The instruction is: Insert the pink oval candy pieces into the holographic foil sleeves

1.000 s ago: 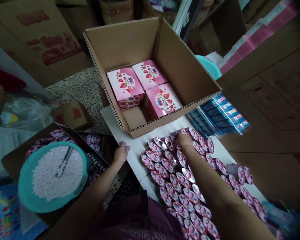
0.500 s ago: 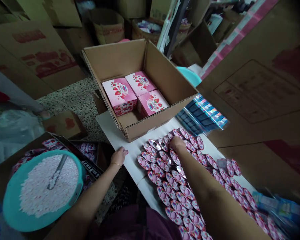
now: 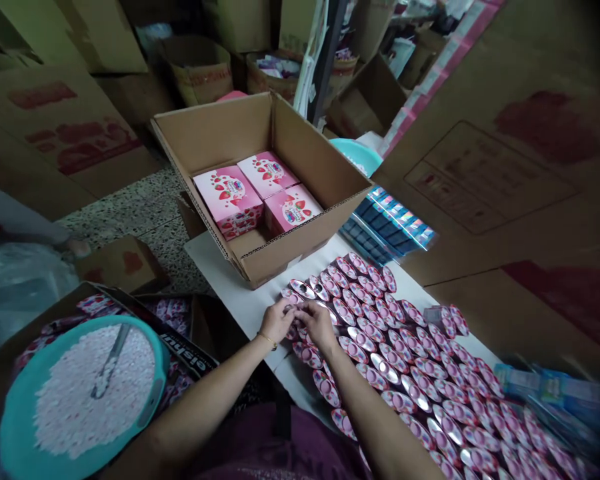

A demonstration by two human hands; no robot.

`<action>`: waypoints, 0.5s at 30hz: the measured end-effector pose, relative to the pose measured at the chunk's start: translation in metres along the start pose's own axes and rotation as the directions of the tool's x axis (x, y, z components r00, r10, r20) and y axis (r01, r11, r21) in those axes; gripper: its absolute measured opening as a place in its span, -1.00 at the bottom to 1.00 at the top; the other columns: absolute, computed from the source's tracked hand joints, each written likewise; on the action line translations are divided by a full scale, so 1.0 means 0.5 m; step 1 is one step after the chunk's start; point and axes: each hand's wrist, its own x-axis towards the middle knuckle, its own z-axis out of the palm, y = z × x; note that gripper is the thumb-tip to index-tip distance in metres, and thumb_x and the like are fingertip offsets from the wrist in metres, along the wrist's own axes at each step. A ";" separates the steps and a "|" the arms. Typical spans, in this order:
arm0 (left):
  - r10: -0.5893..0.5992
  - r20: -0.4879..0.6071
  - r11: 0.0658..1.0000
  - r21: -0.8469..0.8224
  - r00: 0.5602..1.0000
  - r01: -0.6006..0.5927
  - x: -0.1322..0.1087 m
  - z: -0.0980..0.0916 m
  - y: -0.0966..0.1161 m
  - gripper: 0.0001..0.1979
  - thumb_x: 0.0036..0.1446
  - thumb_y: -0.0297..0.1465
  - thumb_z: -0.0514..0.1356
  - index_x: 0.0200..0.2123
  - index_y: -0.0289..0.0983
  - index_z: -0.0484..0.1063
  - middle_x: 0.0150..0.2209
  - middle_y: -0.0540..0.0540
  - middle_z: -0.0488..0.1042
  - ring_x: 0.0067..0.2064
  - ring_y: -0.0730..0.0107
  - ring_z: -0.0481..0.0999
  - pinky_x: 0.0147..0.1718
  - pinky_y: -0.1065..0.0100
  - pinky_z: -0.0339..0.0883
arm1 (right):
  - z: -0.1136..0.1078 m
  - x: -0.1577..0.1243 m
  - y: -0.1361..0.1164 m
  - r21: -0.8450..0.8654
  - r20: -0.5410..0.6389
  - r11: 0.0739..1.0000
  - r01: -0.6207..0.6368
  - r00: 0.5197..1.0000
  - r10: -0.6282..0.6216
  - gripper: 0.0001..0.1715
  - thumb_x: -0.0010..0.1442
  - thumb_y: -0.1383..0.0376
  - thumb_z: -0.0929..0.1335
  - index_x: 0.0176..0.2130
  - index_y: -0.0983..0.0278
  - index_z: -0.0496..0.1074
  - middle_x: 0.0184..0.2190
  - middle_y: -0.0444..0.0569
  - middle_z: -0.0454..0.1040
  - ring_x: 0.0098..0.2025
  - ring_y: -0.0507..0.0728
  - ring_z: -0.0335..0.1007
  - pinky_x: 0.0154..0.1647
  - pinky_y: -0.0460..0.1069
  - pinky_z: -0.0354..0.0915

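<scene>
Room: stacked brown cardboard cartons [image 3: 55,140] with red print surround a speckled terrazzo floor [image 3: 130,207], and a large flattened cardboard sheet [image 3: 485,173] fills the upper right.

Table: a long white board [image 3: 215,257] runs forward from the person, carrying the carton and the packets.

Open carton: a brown corrugated carton [image 3: 280,250] stands at the board's far end, flaps spread, holding three pink strawberry-printed boxes [image 3: 229,201] side by side.

Side basin: a round teal plastic basin [image 3: 153,363] sits left of the board, filled with pinkish-white granules [image 3: 90,393], with metal tongs [image 3: 111,360] standing in them.

Packets: small oval pink-and-silver foil packets [image 3: 380,347] lie in dense overlapping rows across the board, right of the carton's front and under both hands.

Left hand: the left hand [image 3: 276,321] is curled, fingers reaching over the packets' near end; a thin gold bangle [image 3: 267,340] circles its wrist.

Right hand: the right hand [image 3: 319,327] is curled just beside the left, fingertips nearly meeting it; whether either grips a packet is hidden.
</scene>
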 end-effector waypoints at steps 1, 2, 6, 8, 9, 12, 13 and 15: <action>-0.079 0.055 0.987 -0.138 0.995 0.086 0.003 0.011 0.007 -0.85 -0.09 -0.31 0.20 -0.45 -0.26 0.34 -0.65 0.08 0.24 -0.63 0.60 0.18 -0.65 0.55 0.01 | -0.004 0.002 0.007 0.046 -0.006 0.997 -0.055 0.998 0.055 -0.61 0.05 0.09 0.23 -0.27 0.31 0.41 -0.45 -0.05 0.47 -0.48 0.07 0.36 -0.43 -0.04 0.29; -0.158 0.118 0.947 -0.263 0.980 0.185 0.006 0.017 0.012 -0.80 -0.10 -0.29 0.21 -0.40 -0.27 0.34 -0.65 0.09 0.24 -0.66 0.62 0.15 -0.69 0.56 -0.03 | -0.016 0.010 0.013 0.055 -0.032 0.993 -0.101 0.994 0.103 -0.62 0.05 0.10 0.22 -0.29 0.32 0.41 -0.48 -0.06 0.47 -0.50 0.07 0.36 -0.45 -0.04 0.28; -0.305 0.374 0.693 -0.543 0.876 0.474 0.018 -0.003 0.017 -0.67 -0.07 -0.24 0.19 -0.26 -0.31 0.30 -0.61 0.06 0.28 -0.69 0.67 0.17 -0.77 0.61 -0.10 | -0.096 0.078 0.017 -0.301 -0.206 0.936 -0.182 0.971 0.122 -0.74 0.02 0.20 0.24 -0.35 0.29 0.41 -0.45 -0.06 0.48 -0.38 0.07 0.39 -0.33 -0.07 0.26; -0.303 0.448 0.599 -0.598 0.841 0.533 0.023 -0.021 0.015 -0.71 -0.02 -0.26 0.15 -0.25 -0.33 0.31 -0.57 0.03 0.32 -0.68 0.68 0.20 -0.78 0.63 -0.06 | -0.116 0.120 0.003 -0.556 -0.225 0.799 -0.230 0.967 0.122 -0.78 0.01 0.24 0.27 -0.33 0.29 0.41 -0.38 0.01 0.48 -0.27 0.10 0.39 -0.25 -0.06 0.23; -0.298 0.464 0.567 -0.617 0.835 0.545 0.025 -0.028 0.014 -0.73 0.00 -0.28 0.12 -0.26 -0.33 0.31 -0.56 0.01 0.33 -0.68 0.68 0.22 -0.78 0.63 -0.03 | -0.118 0.140 -0.006 -0.655 -0.206 0.714 -0.249 0.967 0.148 -0.75 0.01 0.26 0.28 -0.28 0.30 0.40 -0.33 0.05 0.48 -0.22 0.12 0.38 -0.23 -0.05 0.22; -0.274 0.469 0.538 -0.649 0.840 0.538 0.033 -0.042 0.014 -0.78 0.02 -0.34 0.09 -0.26 -0.35 0.32 -0.53 -0.02 0.35 -0.67 0.67 0.24 -0.79 0.64 0.00 | -0.106 0.192 -0.026 -0.806 -0.139 0.524 -0.275 0.949 0.284 -0.60 -0.02 0.32 0.31 -0.12 0.34 0.33 -0.22 0.15 0.45 -0.15 0.17 0.37 -0.21 -0.03 0.22; -0.265 0.469 0.538 -0.653 0.842 0.533 0.036 -0.044 0.015 -0.78 0.03 -0.35 0.08 -0.26 -0.35 0.32 -0.52 -0.03 0.36 -0.67 0.67 0.24 -0.80 0.64 0.00 | -0.102 0.206 -0.030 -0.823 -0.125 0.496 -0.279 0.939 0.321 -0.56 -0.03 0.33 0.31 -0.10 0.35 0.31 -0.19 0.16 0.44 -0.14 0.18 0.36 -0.21 -0.03 0.22; -0.240 0.479 0.537 -0.659 0.844 0.526 0.045 -0.046 0.018 -0.78 0.03 -0.36 0.08 -0.25 -0.35 0.32 -0.48 -0.06 0.39 -0.66 0.68 0.25 -0.80 0.65 -0.01 | -0.097 0.227 -0.032 -0.832 -0.116 0.474 -0.287 0.927 0.358 -0.54 -0.05 0.35 0.33 -0.09 0.36 0.30 -0.17 0.17 0.42 -0.12 0.19 0.35 -0.20 -0.02 0.23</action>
